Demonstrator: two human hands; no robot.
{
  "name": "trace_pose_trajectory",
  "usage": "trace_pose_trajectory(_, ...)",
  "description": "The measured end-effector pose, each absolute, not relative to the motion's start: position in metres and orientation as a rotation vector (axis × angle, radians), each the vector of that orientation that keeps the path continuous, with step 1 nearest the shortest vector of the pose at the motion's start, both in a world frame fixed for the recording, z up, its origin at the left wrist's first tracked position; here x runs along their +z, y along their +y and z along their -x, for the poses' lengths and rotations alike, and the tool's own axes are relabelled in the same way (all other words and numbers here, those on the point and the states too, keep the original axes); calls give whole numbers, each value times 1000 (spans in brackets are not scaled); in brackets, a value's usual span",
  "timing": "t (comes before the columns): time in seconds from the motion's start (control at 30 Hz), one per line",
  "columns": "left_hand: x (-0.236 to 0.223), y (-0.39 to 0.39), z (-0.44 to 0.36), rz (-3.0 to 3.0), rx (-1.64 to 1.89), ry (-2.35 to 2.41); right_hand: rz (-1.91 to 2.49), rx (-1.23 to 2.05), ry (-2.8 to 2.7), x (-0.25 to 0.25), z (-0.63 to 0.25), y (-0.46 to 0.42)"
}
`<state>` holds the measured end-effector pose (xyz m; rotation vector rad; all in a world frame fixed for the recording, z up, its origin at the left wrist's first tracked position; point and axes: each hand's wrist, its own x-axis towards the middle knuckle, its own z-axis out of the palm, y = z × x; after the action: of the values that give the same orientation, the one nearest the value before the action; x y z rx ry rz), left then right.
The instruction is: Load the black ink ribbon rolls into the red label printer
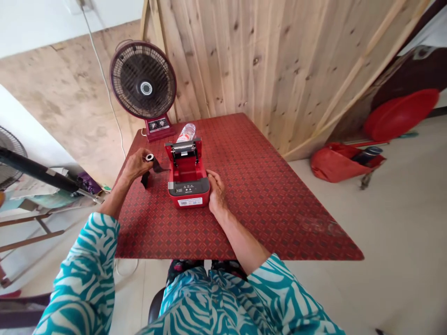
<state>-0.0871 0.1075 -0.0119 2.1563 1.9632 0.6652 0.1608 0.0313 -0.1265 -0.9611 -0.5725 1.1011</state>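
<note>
Here at the red-patterned tabletop (265,209), the left hand (136,166) is pinching a small roll with a white core (150,157), and a black film ribbon (145,179) dangles loose from it. It may be thermal printer ribbon, though from this overhead angle I can't be certain. The right hand (216,190) is not gripping anything, lying relaxed over the front corner of a red label printer (188,186). The roll is just left of that printer, level with its open compartment, while the raised lid (183,151) stands at the back. Now the risks: that slack ribbon is the worry, because a loosened pinch could let it unspool, crease or tangle. Right behind the lid lies a clear plastic water bottle (186,133), and a knock could roll it against the open mechanism, with real trouble if it leaks. A desk fan (143,79) stands at the far corner, and if it is running, its draught could flutter the ribbon. Watch the striped left sleeve (84,274), too: a careless reach could drag it across the film.
</note>
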Motion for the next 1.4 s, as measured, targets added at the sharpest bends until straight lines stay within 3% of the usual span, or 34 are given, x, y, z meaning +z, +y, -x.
trace_pose_trajectory(0.27,-39,143,76,-2158,208,2232,993,1093,-601,-130,-162,32)
trace_pose_trajectory(0.37,-43,149,90,-2109,382,2099,988,1097,-607,-131,-163,31)
trace_pose_trajectory(0.57,-58,129,143,-1568,1381,1752,957,1116,-578,-131,-163,31)
trace_pose_trajectory(0.8,-96,92,156,-1411,1241,1509,997,1070,-614,-134,-165,32)
trace_pose_trajectory(0.93,-101,93,143,-1489,1188,1603,989,1080,-597,-135,-163,32)
trace_pose_trajectory(1.2,-68,69,134,-1457,1326,1629,990,1065,-627,-133,-161,33)
trace_pose_trajectory(1.4,-11,41,71,-1962,955,1310,979,1045,-656,-133,-162,35)
